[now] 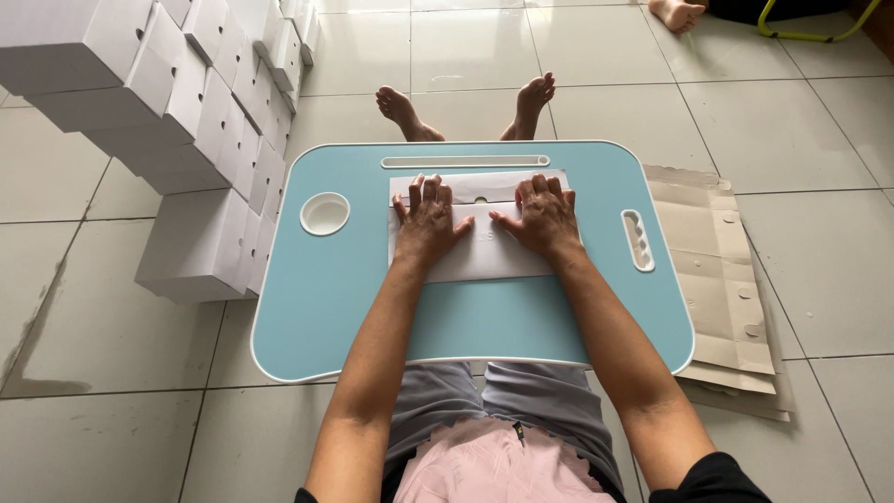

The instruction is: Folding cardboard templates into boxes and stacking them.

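We were in what looked like a home turned into a small packing spot. We sat barefoot on a pale tiled floor (829, 261) behind a low blue lap table (354, 298). Folded white boxes (186, 121) were piled to our left, and flat brown cardboard blanks (717, 279) lay stacked to our right.

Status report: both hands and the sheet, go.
Left hand and right hand flat, fingers spread, on white sheet. Sheet lies on blue tray. Nothing blocking.

Pale glossy floor tiles (819, 233), blue lap table (372, 307)
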